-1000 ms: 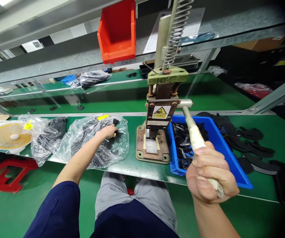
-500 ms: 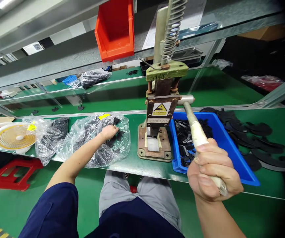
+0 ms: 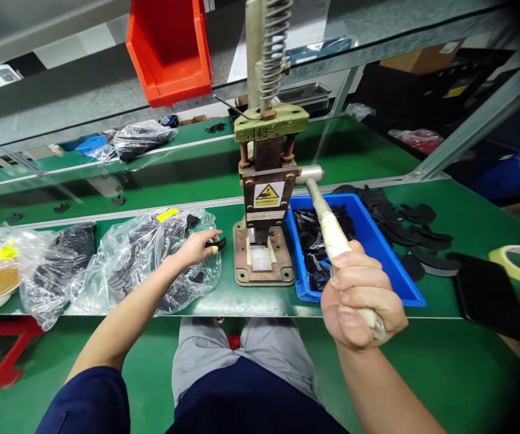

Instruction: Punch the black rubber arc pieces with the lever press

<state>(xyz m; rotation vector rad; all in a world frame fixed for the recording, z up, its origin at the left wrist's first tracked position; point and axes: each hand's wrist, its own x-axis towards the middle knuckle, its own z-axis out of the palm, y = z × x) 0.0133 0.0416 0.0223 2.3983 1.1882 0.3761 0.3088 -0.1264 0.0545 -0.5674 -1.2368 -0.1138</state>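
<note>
A: What does the left hand (image 3: 195,248) hold?
B: A small black part (image 3: 218,244), pinched level beside the clear bag (image 3: 146,256).
A: And the right hand (image 3: 359,295)?
B: The press lever (image 3: 327,226), white-wrapped, slanting down from the hand press (image 3: 266,199).

Short dark navy sleeve (image 3: 90,401) at 7 o'clock, ends above the elbow; forearm bare below it. Left hand (image 3: 195,247) bare, no glove, yellow cover on one fingertip. Right hand (image 3: 358,298) at 4 o'clock bare, no watch, no sleeve in view. Navy shirt hem over light grey trousers (image 3: 242,355) at 6 o'clock.
</note>
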